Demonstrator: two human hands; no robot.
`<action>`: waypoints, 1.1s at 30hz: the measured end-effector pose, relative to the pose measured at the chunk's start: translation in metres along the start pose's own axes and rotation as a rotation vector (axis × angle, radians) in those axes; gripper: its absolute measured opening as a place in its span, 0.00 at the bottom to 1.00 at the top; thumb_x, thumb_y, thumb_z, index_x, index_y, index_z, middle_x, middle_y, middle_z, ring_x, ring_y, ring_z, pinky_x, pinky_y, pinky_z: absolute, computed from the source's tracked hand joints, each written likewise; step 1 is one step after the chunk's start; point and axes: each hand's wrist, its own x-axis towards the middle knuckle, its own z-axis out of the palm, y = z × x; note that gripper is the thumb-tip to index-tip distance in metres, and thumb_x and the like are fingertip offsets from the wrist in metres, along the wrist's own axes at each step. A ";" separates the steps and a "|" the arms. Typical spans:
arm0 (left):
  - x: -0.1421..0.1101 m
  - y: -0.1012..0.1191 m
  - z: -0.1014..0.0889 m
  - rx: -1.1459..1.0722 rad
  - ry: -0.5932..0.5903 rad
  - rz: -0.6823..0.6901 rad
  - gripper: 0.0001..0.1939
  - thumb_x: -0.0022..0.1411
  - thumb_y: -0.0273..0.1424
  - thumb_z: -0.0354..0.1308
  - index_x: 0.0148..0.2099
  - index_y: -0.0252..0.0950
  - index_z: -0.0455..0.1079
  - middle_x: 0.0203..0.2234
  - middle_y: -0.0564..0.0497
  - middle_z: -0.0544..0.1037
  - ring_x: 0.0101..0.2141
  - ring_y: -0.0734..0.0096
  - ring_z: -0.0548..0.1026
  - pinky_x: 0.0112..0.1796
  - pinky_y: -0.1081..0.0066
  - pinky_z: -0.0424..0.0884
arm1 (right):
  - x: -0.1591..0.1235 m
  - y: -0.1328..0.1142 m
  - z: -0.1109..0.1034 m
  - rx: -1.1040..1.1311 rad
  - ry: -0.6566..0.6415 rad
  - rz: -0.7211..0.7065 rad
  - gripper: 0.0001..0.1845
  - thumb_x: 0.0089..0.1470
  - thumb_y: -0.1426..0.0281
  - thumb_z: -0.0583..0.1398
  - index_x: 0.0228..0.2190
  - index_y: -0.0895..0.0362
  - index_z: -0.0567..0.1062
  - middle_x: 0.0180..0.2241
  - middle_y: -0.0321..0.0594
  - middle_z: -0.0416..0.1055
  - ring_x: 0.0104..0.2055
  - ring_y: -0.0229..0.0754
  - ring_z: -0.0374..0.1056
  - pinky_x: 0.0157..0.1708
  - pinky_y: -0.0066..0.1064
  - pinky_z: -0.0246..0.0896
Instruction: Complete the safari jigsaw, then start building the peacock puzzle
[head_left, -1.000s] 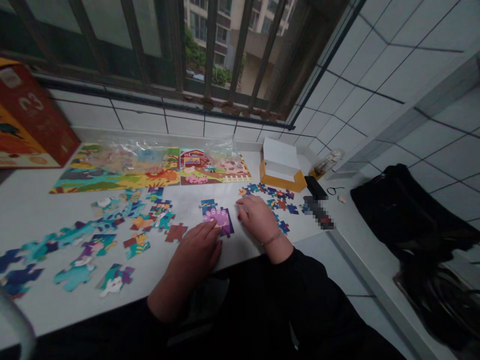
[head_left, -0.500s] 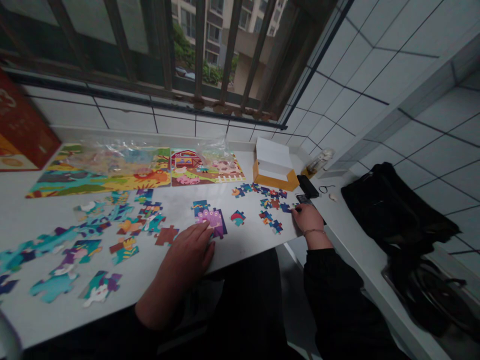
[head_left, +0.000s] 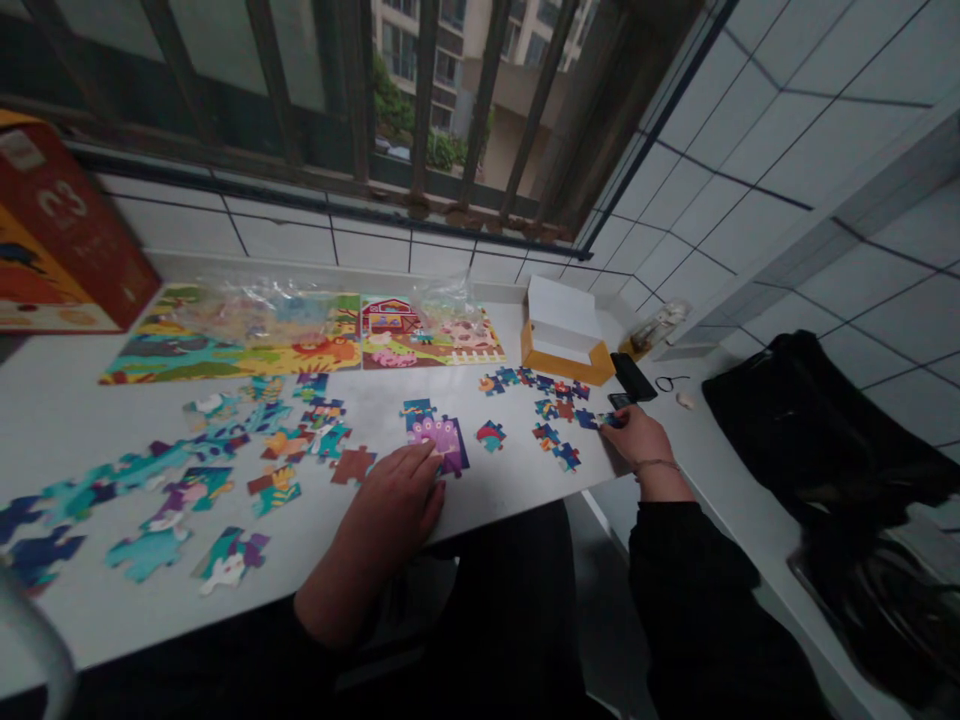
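Note:
My left hand (head_left: 401, 490) lies flat with fingers stretched out, its fingertips on a joined purple puzzle section (head_left: 448, 447) that shows a many-eyed creature. A blue puzzle piece (head_left: 418, 409) touches the top of that section. At the right end of the counter, my right hand (head_left: 637, 440) has its fingers closed at the edge of a small dark-blue puzzle piece (head_left: 606, 418); the fingertips partly cover it. Just left of it lies another blue piece (head_left: 586, 418). Between the hands sits a loose piece with a red and teal arc (head_left: 491, 436).
Many teal and purple puzzle pieces (head_left: 154, 553) spread over the left side. Behind them lie a jungle picture board (head_left: 247, 355) and a farm board (head_left: 431, 345) with plastic bags on top. An open yellow-and-white box (head_left: 566, 362), a black phone-like object (head_left: 634, 377) and a black bag (head_left: 787, 410) stand right.
The view has turned slightly left, so the whole scene sits further right. A small piece now shows at my right fingertips. My left hand stays on the purple section.

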 end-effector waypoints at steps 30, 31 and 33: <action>0.003 0.006 -0.005 -0.047 -0.022 -0.045 0.14 0.71 0.27 0.58 0.56 0.35 0.78 0.57 0.35 0.83 0.56 0.44 0.81 0.57 0.43 0.80 | -0.068 -0.246 0.009 0.422 -0.301 -1.240 0.14 0.65 0.79 0.64 0.47 0.56 0.86 0.55 0.47 0.75 0.55 0.46 0.74 0.61 0.40 0.70; 0.003 0.006 -0.005 -0.048 -0.022 -0.041 0.14 0.71 0.27 0.58 0.56 0.35 0.78 0.56 0.35 0.83 0.56 0.45 0.81 0.57 0.44 0.80 | -0.070 -0.245 0.010 0.400 -0.291 -1.240 0.14 0.66 0.78 0.64 0.48 0.56 0.87 0.55 0.48 0.75 0.55 0.47 0.74 0.61 0.40 0.70; 0.003 0.006 -0.005 -0.045 -0.016 -0.038 0.13 0.72 0.27 0.58 0.55 0.35 0.78 0.57 0.35 0.83 0.56 0.46 0.81 0.57 0.45 0.80 | -0.075 -0.244 0.011 0.363 -0.273 -1.233 0.15 0.67 0.78 0.63 0.50 0.55 0.87 0.57 0.48 0.75 0.57 0.47 0.74 0.63 0.41 0.69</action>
